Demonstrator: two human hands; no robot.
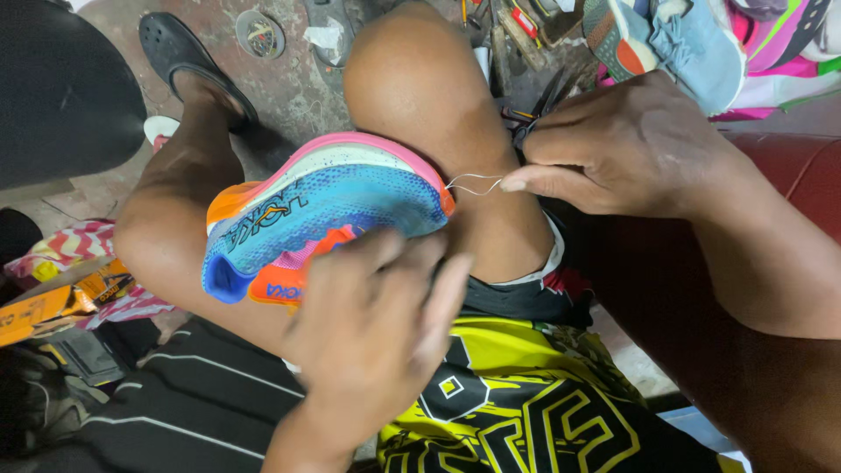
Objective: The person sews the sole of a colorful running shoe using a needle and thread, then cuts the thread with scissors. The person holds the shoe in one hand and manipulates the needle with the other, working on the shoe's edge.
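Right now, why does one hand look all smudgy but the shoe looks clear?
In the head view, the left hand is smeared by motion blur, fingers soft-edged; the blue and orange shoe and right hand pinching the thin thread look sharper; light is soft and even, without strong glare.

We saw a stained concrete floor (pixel 289 83). A round metal tin (pixel 260 35) lay on it, with a black sandal (pixel 188 57) just left of the tin. Far right of the tin sat a dark red seat (pixel 788 166). Light was dim and even.
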